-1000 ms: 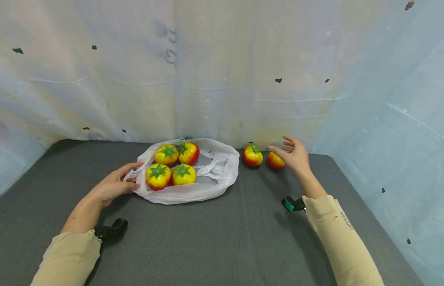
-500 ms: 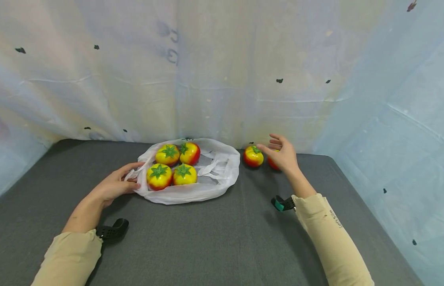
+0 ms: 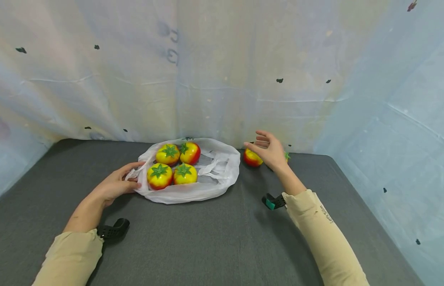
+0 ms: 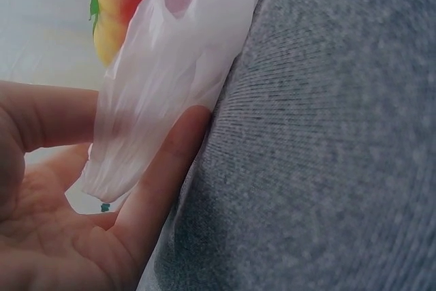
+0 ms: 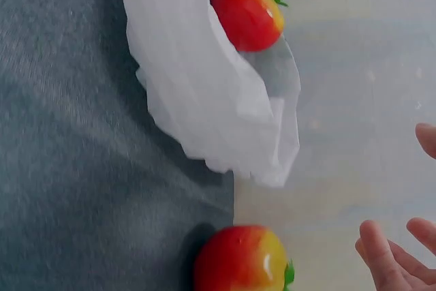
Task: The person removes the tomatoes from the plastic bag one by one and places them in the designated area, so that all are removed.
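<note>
A white plastic bag (image 3: pixel 193 194) lies spread open on the table in the head view, with several shiny red-and-yellow tomatoes (image 3: pixel 159 176) with green leafy tops inside. My left hand (image 3: pixel 116 185) holds the bag's left edge, the plastic passing between thumb and fingers (image 4: pixel 180 134). Right of the bag, one loose tomato (image 3: pixel 252 158) stands near the back edge, partly covered by my right hand (image 3: pixel 270 153). The fingers of that hand are spread and hold nothing. Behind it, a second loose tomato (image 3: pixel 287 156) is mostly hidden.
The dark grey table (image 3: pixel 193 242) runs up to a pale plastic sheet (image 3: pixel 222 79) at the back. Another sheet wall (image 3: pixel 397 151) closes off the right side. Black bands are strapped on both wrists.
My right hand has moved left, from over the farther loose tomato toward the one nearer the bag. The left hand and the bag have stayed in place.
</note>
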`<state>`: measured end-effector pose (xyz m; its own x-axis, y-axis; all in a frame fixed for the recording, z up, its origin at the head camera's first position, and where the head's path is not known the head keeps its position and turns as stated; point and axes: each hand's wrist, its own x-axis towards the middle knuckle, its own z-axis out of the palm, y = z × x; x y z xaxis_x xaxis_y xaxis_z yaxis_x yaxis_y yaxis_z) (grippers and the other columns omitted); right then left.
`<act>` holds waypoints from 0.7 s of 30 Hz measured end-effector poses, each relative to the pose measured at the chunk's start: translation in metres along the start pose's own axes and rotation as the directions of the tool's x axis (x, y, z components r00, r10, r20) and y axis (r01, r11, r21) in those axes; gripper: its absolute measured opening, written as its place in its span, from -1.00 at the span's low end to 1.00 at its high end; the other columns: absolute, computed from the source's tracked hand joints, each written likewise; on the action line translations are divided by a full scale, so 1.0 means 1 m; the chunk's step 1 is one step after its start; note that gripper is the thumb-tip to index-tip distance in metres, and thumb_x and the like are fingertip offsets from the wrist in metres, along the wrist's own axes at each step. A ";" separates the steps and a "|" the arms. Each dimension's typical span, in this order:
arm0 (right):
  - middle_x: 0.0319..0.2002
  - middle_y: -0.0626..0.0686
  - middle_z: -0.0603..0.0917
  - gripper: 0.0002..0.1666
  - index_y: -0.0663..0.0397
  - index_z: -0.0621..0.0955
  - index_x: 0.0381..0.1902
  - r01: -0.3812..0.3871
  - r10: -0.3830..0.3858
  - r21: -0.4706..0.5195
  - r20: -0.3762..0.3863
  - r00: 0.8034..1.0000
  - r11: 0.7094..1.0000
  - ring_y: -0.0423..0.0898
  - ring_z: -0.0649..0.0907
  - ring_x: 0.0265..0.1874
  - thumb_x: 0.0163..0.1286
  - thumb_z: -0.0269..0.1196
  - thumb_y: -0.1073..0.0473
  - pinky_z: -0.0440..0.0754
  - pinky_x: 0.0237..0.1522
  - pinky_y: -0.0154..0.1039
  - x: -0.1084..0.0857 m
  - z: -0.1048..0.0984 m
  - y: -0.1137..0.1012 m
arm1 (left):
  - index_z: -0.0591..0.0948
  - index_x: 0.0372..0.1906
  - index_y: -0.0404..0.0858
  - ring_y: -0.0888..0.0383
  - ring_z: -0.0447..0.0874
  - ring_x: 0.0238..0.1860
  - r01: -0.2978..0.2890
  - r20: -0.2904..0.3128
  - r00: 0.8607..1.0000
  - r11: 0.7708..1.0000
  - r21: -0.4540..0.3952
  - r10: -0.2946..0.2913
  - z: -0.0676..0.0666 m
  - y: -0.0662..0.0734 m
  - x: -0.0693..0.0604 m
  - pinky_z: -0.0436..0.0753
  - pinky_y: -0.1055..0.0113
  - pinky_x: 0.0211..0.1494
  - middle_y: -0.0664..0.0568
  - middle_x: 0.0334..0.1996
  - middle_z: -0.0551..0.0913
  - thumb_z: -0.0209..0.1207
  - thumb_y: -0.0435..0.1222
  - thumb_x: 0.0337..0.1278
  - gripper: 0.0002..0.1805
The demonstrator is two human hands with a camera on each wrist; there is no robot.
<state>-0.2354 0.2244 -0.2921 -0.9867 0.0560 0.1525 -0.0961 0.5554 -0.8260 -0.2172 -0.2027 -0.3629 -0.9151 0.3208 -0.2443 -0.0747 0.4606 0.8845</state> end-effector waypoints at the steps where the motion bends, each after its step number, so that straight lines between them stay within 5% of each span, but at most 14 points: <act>1: 0.32 0.24 0.41 -0.17 0.09 0.33 0.38 -0.002 0.002 0.005 0.007 1.000 1.000 0.13 0.47 0.25 0.23 0.34 -0.06 0.44 0.23 0.07 0.000 0.002 -0.001 | -0.06 0.52 -0.21 -0.29 0.17 0.25 0.003 -0.002 1.000 1.000 0.001 -0.003 0.000 0.000 0.000 0.45 -0.09 0.24 -0.48 0.44 -0.19 0.10 -0.40 0.23 -0.16; 21: 0.26 0.17 0.48 -0.22 0.02 0.39 0.34 0.038 -0.037 -0.011 0.075 0.996 0.999 0.06 0.53 0.20 0.22 0.35 -0.07 0.52 0.16 0.02 0.000 0.046 -0.016 | -0.04 0.52 -0.22 -0.27 0.19 0.23 -0.007 -0.004 1.000 1.000 -0.008 0.007 0.000 -0.001 0.002 0.54 0.04 0.17 -0.48 0.44 -0.19 0.11 -0.42 0.22 -0.16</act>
<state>-0.2396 0.1778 -0.3042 -0.9895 -0.0275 0.1417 -0.1322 0.5665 -0.8134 -0.2190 -0.2027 -0.3642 -0.9173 0.3205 -0.2363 -0.0713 0.4518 0.8892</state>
